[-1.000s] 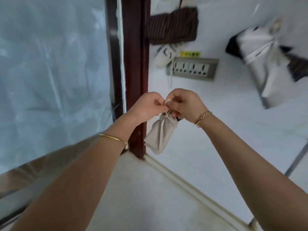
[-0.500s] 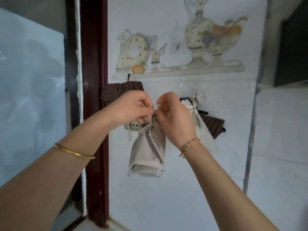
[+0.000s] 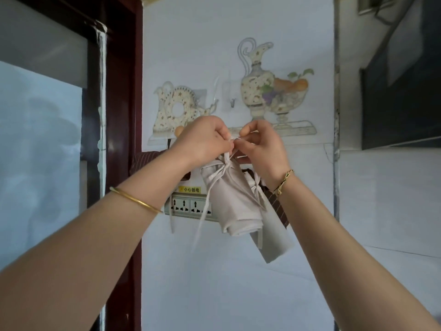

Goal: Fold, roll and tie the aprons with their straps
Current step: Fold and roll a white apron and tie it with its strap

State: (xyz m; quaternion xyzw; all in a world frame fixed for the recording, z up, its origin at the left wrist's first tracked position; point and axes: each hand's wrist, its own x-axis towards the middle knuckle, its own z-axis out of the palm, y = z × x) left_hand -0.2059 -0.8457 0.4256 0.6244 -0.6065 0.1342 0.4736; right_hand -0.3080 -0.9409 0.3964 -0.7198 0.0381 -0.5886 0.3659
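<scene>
White wall [image 3: 214,283] behind; left hand [image 3: 202,142] and right hand [image 3: 265,149] each pinch the strap [image 3: 235,139], mostly hidden, above the rolled apron [image 3: 233,201].

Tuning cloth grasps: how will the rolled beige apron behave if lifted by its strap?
Probably soft, not stiff: the rolled apron cinches in under its tie. Likely light: it hangs from a thin strap that the left hand and right hand merely pinch. The loose strap end dangles, so it may swing or snag.

Rolled beige apron [image 3: 236,204], slightly tilted, thin strap [image 3: 214,179] knotted round its top; just behind, seemingly a second tied roll [image 3: 274,244]
</scene>
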